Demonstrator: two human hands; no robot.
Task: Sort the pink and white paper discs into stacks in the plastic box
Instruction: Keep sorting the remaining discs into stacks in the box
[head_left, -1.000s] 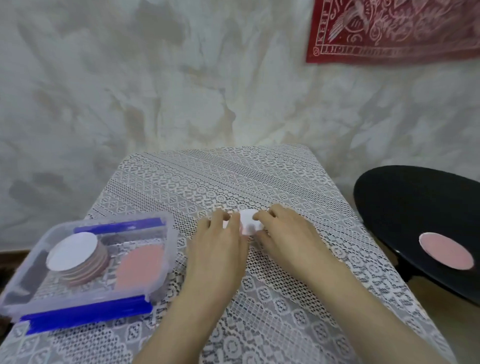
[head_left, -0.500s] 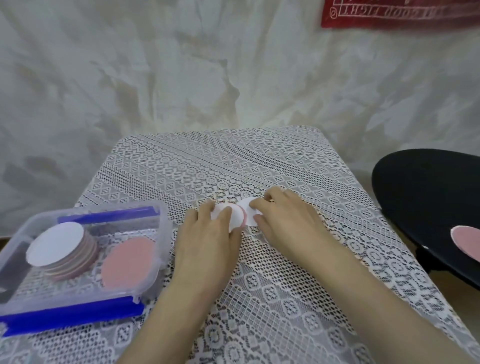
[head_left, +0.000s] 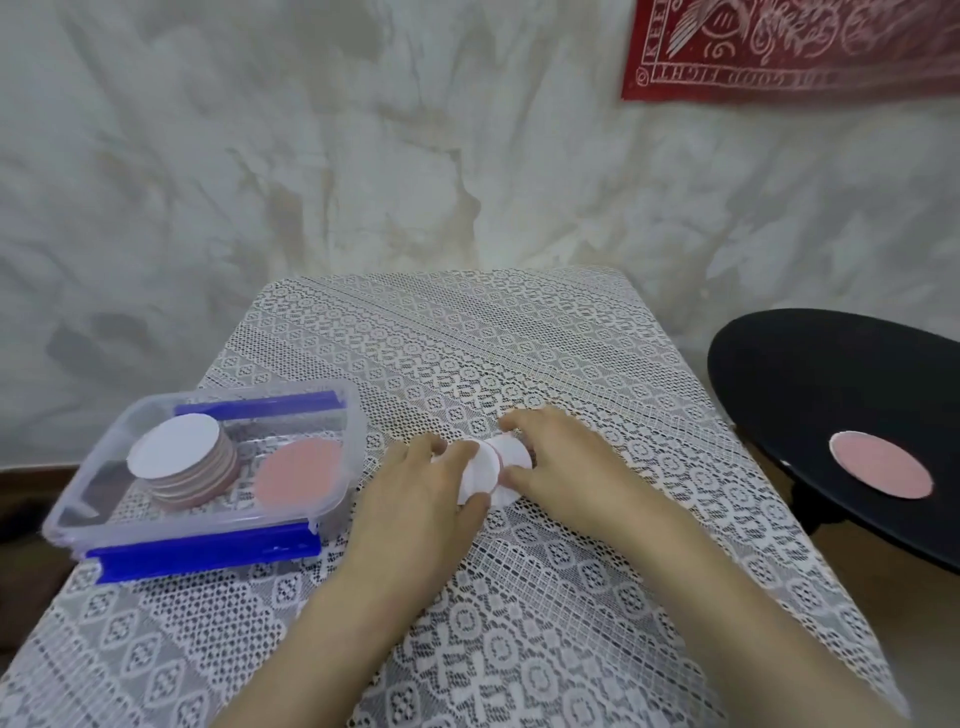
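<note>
A clear plastic box with blue clips stands at the table's left. Inside it, a stack of discs with a white face on top sits beside a pink disc. At the table's middle my left hand pinches a white-faced disc tilted on edge. My right hand grips a second white disc right behind it; the two discs touch. A pink edge shows between them.
A white lace cloth covers the table. To the right is a black round stool with one pink disc lying on it. A pale wall and a red hanging are behind.
The two discs have come apart slightly, the left one tilting up in my left hand. Both hands stay at the table's middle; the camera view shifted.
</note>
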